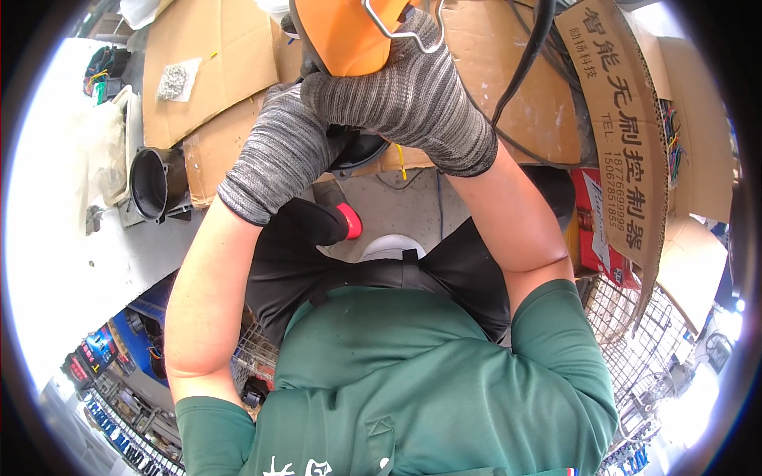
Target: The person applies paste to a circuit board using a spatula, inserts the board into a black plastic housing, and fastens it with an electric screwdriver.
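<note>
Green shirt (413, 373) lowest; gloved right hand (413, 87) is closed around the orange housing (345, 36), left hand (278, 155) cupped beneath; housing judged best steadied from below, cable (524, 63) kept slack.

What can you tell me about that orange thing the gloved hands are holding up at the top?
The orange housing looks like smooth moulded plastic, rounded, cut off by the picture's top edge. A bent metal wire crosses its right side. The right hand in a grey knit glove wraps over it; the left hand supports from below. A dark round part sits underneath.
</note>
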The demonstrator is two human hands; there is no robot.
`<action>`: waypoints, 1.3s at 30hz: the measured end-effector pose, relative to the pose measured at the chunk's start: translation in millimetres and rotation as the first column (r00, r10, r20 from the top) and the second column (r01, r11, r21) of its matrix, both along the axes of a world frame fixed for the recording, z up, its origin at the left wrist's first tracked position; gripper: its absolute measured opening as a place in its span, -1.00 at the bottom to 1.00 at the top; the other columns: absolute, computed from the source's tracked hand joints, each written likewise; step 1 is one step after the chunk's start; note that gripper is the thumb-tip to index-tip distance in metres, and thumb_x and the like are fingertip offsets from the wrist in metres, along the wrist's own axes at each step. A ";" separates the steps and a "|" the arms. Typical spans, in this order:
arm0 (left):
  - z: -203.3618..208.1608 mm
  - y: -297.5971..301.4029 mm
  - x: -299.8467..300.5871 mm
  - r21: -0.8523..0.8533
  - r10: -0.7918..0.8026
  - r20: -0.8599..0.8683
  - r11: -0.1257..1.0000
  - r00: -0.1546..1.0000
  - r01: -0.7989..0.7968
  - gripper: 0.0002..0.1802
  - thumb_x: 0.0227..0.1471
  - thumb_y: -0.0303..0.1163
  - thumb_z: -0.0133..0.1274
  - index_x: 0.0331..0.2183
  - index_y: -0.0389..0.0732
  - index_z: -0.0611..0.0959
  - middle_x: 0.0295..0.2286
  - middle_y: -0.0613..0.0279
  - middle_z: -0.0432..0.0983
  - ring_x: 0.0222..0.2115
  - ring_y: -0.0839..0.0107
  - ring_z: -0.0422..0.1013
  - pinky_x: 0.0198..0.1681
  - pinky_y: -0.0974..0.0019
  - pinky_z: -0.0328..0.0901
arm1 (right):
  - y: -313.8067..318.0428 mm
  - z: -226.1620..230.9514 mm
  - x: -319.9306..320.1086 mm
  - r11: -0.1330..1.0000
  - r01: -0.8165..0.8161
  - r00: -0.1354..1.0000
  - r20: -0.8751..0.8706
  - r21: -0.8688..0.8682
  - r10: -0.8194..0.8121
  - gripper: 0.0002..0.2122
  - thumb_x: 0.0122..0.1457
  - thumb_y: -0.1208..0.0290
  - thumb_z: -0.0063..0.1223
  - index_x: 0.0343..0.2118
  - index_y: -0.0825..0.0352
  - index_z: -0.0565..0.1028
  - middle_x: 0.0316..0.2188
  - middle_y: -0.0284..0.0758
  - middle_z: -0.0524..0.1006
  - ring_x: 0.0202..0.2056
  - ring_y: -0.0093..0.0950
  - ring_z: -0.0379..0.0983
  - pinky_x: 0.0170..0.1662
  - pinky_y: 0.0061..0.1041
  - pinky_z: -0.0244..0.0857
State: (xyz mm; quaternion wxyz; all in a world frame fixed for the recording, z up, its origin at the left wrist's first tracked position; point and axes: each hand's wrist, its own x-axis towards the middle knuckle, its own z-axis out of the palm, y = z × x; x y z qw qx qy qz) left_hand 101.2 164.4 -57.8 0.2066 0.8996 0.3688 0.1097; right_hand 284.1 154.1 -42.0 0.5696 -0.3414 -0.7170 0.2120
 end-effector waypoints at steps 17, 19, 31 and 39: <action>-4.2 -0.4 -3.7 0.037 -0.020 -0.061 0.999 0.998 0.023 -0.59 0.00 -0.34 0.30 -0.09 -0.26 0.65 -0.24 -0.03 0.64 -0.21 0.05 0.59 -0.10 0.11 0.49 | -2.5 1.8 -0.8 0.998 0.040 0.999 0.030 0.055 -0.042 -0.25 -0.06 0.36 0.49 0.22 0.39 0.35 0.08 -0.14 0.51 0.09 -0.22 0.48 0.21 -0.26 0.33; -5.3 -0.8 -6.3 0.084 -0.033 -0.079 0.996 0.996 0.039 -0.58 0.00 -0.35 0.30 -0.08 -0.26 0.64 -0.23 -0.02 0.64 -0.20 0.06 0.59 -0.09 0.12 0.49 | -1.9 1.6 -1.8 0.997 0.039 0.999 0.030 0.061 -0.040 -0.25 -0.06 0.36 0.49 0.21 0.39 0.35 0.07 -0.14 0.51 0.09 -0.22 0.48 0.21 -0.26 0.34; -16.9 4.9 -10.0 -0.122 -0.039 0.100 0.991 0.994 0.051 -0.45 0.04 -0.30 0.35 0.01 -0.30 0.54 -0.19 0.27 0.53 -0.18 0.58 0.39 -0.08 0.46 0.38 | -3.0 8.6 3.7 0.911 0.184 0.946 0.184 0.368 -0.265 -0.27 -0.05 0.37 0.48 0.21 0.40 0.36 0.06 -0.14 0.52 0.08 -0.22 0.49 0.20 -0.26 0.35; -1.3 2.0 -2.5 0.006 -0.079 -0.031 0.997 0.996 0.079 -0.45 0.03 -0.25 0.34 0.01 -0.25 0.54 -0.18 0.17 0.53 -0.17 0.37 0.43 -0.09 0.37 0.39 | -4.6 7.4 2.7 0.922 0.185 0.953 0.168 0.341 -0.253 -0.38 -0.04 0.41 0.46 0.11 0.38 0.40 -0.01 -0.18 0.54 0.01 -0.28 0.51 0.12 -0.31 0.38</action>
